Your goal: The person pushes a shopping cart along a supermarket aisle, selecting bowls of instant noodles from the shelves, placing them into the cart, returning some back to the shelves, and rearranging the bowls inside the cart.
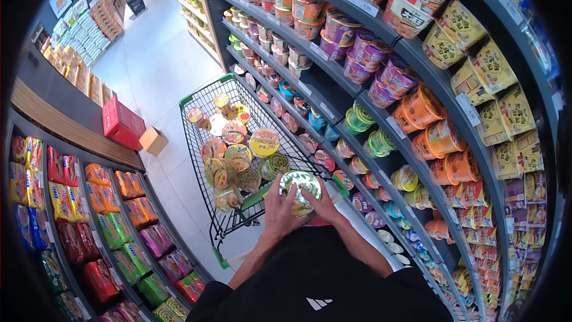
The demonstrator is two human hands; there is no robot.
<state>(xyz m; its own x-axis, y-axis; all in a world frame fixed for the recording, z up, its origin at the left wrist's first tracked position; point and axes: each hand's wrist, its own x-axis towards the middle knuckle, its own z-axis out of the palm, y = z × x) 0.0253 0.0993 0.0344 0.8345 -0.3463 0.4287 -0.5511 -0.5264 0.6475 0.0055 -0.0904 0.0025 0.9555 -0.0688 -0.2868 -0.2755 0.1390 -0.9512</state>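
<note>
Green-and-silver round tub [300, 186] faces its glare-washed, unreadable lid [308, 178] toward the wearer, held by left hand [280, 210] and right hand [326, 205], fingers spread.

Near centre, toward 10 o'clock, a wire shopping cart [255, 197] carries lidded instant-noodle bowls [265, 142]. Dark shelving [357, 89] bears purple noodle bowls [381, 71] at 2 o'clock, orange ones [444, 137] at 3. Around 8, another rack [47, 214] holds bagged packs [68, 197].
</note>
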